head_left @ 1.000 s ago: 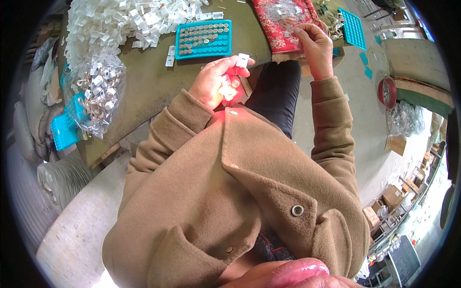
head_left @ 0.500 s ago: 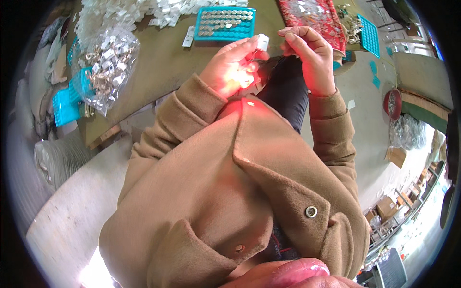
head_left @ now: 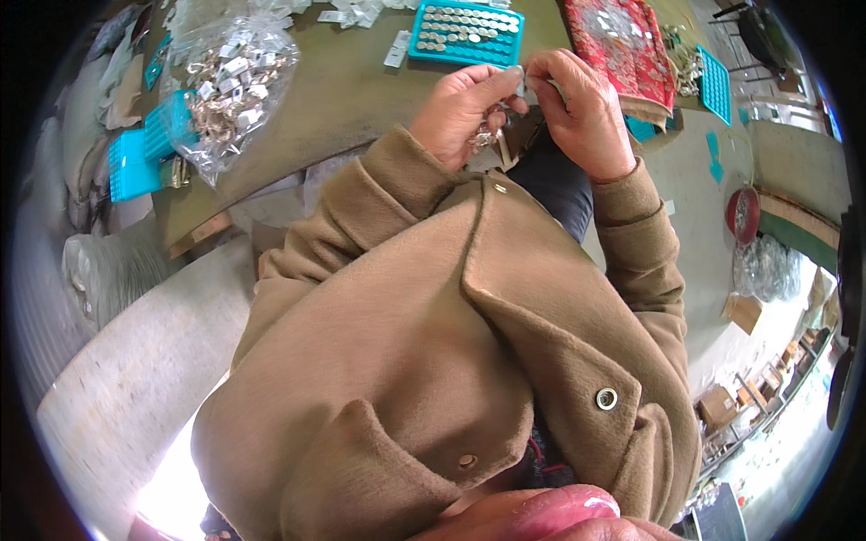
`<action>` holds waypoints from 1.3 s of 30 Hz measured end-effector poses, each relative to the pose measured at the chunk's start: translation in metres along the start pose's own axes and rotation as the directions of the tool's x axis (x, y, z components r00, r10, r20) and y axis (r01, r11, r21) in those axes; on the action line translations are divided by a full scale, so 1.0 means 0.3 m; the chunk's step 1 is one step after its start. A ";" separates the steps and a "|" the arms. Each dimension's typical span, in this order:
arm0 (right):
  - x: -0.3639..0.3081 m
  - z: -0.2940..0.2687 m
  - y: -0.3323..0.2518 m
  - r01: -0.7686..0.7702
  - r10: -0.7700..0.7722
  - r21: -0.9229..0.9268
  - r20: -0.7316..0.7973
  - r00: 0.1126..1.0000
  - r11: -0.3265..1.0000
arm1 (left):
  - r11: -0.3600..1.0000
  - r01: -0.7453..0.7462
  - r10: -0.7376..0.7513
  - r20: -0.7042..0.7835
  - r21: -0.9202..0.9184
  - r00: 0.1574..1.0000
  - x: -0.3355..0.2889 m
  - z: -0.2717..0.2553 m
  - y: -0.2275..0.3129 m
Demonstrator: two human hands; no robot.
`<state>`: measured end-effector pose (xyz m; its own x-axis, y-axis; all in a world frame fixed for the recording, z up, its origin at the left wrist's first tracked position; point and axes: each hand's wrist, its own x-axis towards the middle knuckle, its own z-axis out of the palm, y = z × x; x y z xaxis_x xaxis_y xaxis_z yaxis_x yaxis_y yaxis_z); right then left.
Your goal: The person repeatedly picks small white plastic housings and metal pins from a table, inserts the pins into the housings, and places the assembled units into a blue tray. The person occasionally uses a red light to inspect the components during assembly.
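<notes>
While pinching a small white piece (head_left: 520, 84) in left hand (head_left: 462, 115), curling right hand (head_left: 585, 110) beside it, too hidden for telling if pinching; probably feeling light, stiff, slippery, so best gripping by edges.

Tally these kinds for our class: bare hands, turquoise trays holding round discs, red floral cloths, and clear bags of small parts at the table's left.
Left hand and right hand: 2
Turquoise tray holding discs: 1
Red floral cloth: 1
Clear bag of parts: 1
Total: 5
</notes>
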<state>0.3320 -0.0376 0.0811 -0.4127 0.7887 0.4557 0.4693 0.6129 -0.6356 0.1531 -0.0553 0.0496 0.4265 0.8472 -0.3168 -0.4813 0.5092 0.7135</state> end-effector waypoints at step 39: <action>0.505 0.197 0.397 0.072 -0.004 -0.497 0.137 0.991 0.865 | 0.039 0.126 0.855 -0.098 0.991 0.509 -0.226 -0.443 0.544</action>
<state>0.2792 0.1519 0.0375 -0.5177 0.7722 0.3683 0.7640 0.6110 -0.2073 -0.0560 -0.0094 0.1045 -0.2695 0.8816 0.3875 0.7941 -0.0242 0.6074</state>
